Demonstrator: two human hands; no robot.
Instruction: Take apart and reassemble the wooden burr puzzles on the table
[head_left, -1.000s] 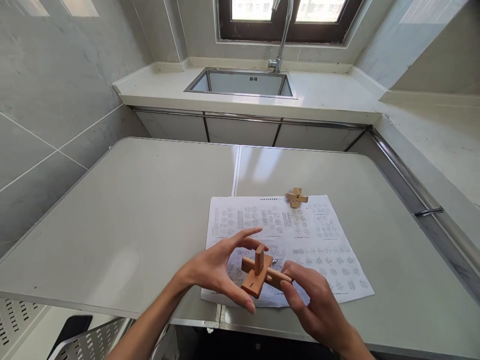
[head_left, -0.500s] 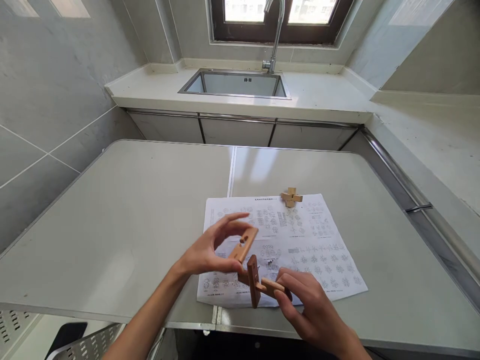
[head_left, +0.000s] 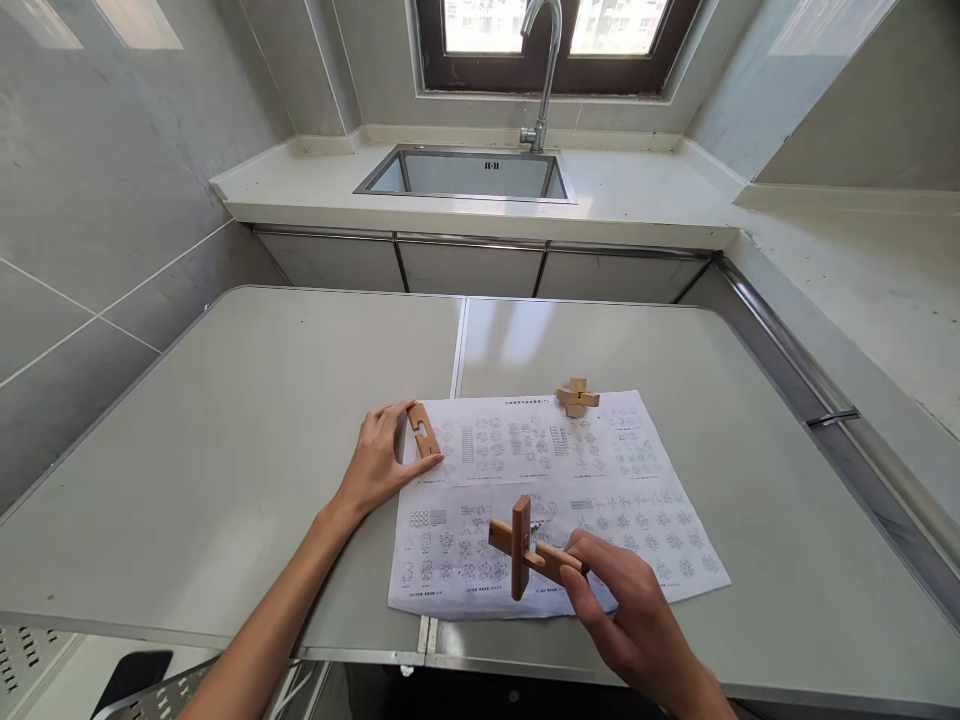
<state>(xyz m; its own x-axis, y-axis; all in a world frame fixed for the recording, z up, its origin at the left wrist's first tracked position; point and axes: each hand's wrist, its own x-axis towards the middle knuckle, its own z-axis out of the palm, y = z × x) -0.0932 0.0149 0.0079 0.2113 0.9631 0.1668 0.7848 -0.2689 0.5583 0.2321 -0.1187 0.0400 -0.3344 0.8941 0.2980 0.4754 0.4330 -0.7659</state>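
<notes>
My right hand point(head_left: 622, 610) pinches one end of a wooden cross point(head_left: 525, 548) made of two interlocked notched bars, held just above the printed sheet point(head_left: 600, 480). My left hand point(head_left: 379, 460) rests at the sheet's top left corner, fingers curled round a single notched wooden bar point(head_left: 422, 430) that lies on the table. A small assembled wooden burr puzzle point(head_left: 576, 397) sits at the far edge of the sheet.
The grey folding table point(head_left: 225, 440) has a centre seam and a near edge close to my arms. Behind it runs a counter with a steel sink point(head_left: 469, 175) and tap point(head_left: 541, 70). A raised ledge point(head_left: 825, 380) borders the right side.
My left hand pulled one bar out of the cross, carried it left and set it down at the sheet's corner. My right hand kept the remaining two-bar cross.
</notes>
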